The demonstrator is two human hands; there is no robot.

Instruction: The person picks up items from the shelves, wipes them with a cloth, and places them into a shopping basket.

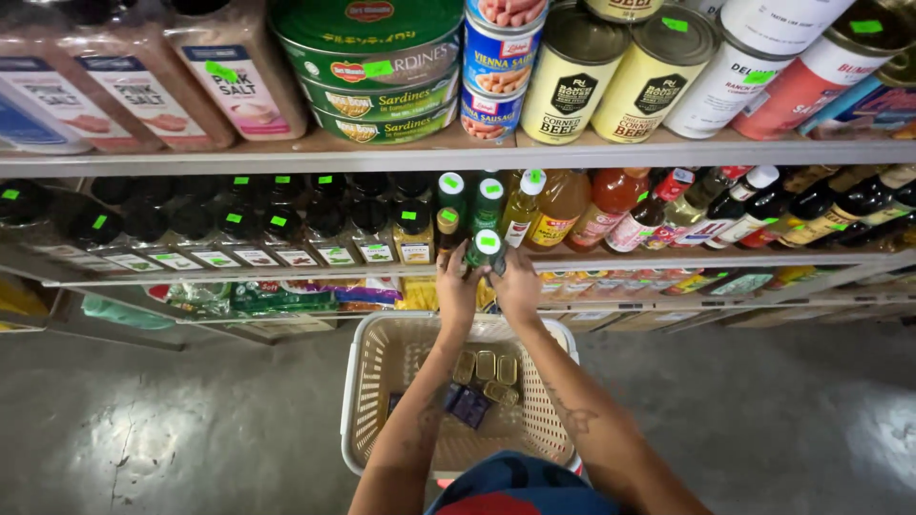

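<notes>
Both hands, the left hand (456,286) and the right hand (518,286), clasp a dark green bottle (486,250) from either side at centre frame, its long axis upright, at the shelf edge (286,277) directly above the cream basket (355,381)

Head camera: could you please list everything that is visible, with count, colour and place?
green bottle: one, white cap with green sticker, at the middle shelf edge, held by both hands
dark bottles: many, black, middle shelf, left
sauce bottles: many, amber, red and dark, middle shelf, right
flat tins: a stack, green, top shelf
tall cans: several, cream with gold lids, top shelf, right
salt jars: several, pink, top shelf, left
basket: one, cream, on the floor below
small tins: several, gold, inside the basket
left hand: on the bottle's left
right hand: on the bottle's right
</notes>
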